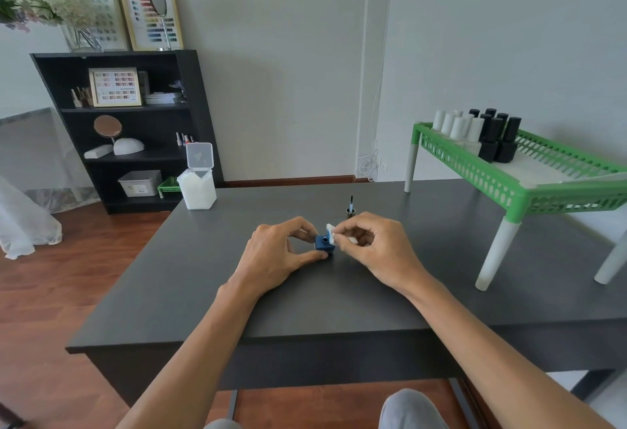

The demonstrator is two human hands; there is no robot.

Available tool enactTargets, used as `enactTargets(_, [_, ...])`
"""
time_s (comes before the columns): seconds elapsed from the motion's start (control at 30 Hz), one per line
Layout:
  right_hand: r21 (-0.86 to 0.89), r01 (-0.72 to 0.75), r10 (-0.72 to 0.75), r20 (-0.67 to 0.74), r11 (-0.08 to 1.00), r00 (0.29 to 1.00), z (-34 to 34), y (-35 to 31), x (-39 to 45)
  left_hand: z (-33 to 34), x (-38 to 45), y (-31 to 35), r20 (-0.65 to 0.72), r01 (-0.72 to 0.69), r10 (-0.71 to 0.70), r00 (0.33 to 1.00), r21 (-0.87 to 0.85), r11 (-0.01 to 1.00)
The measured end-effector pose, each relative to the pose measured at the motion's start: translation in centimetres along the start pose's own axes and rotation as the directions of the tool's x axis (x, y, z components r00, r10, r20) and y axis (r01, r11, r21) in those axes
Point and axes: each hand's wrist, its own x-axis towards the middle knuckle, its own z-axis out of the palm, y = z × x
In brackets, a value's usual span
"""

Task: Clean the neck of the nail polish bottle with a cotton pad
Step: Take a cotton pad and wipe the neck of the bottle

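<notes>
A small blue nail polish bottle [323,245] stands uncapped on the dark table [339,299], its round neck opening facing up. My left hand [278,255] pinches the bottle's body between thumb and fingers. My right hand [373,245] holds a white cotton pad [330,232] pressed against the right side of the bottle's neck. The bottle's cap with its brush [350,208] stands upside down just behind the hands, brush pointing up.
A clear box of cotton pads [197,184] with its lid flipped up stands at the table's far left. A green plastic rack [529,174] with several white and black bottles stands at the right. A black shelf [129,130] lines the wall.
</notes>
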Motion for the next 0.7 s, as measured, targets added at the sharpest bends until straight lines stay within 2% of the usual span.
enactTargets(0.13, [0.021, -0.01, 0.009, 0.058, 1.0, 0.998, -0.01, 0.04, -0.13, 0.06, 0.1, 0.03, 0.014, -0.006, 0.006, 1.0, 0.008, 1.0])
enactTargets(0.33, [-0.001, 0.01, -0.01, -0.002, 1.0, 1.0, 0.09, 0.11, 0.09, -0.04, 0.09, 0.49, 0.037, 0.012, -0.013, 0.999, 0.032, 0.999])
enactTargets(0.53, [0.009, -0.011, 0.01, 0.06, 1.0, 0.998, 0.11, 0.13, -0.11, -0.05, 0.06, 0.34, 0.03, 0.012, -0.013, 0.999, 0.042, 0.999])
enactTargets(0.7, [-0.003, 0.012, -0.012, -0.009, 1.0, 1.0, 0.26, 0.02, 0.25, 0.0, 0.23, 0.42, 0.049, 0.011, -0.013, 0.999, 0.048, 0.999])
